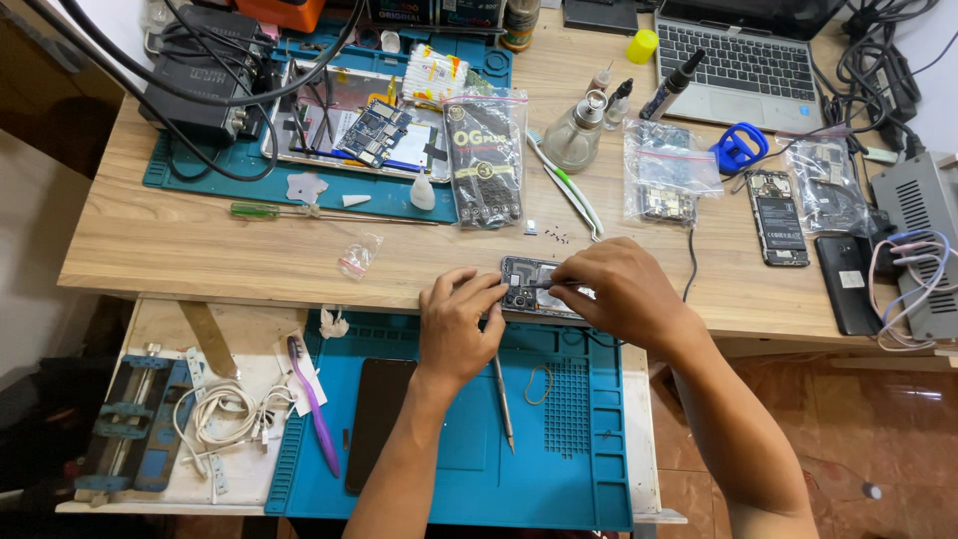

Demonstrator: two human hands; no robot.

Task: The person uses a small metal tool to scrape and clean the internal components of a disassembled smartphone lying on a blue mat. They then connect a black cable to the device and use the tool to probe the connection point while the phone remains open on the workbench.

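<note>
An opened phone with its insides showing lies at the front edge of the wooden desk. My left hand steadies the phone's left end with its fingertips. My right hand rests over the right end and pinches thin tweezers whose tips point into the phone. A metal screwdriver lies on the blue mat just below my left hand.
On the blue mat lie a dark phone screen, a rubber band and a purple toothbrush. On the desk are parts bags, a glass bottle, a laptop, two more phones and small screws.
</note>
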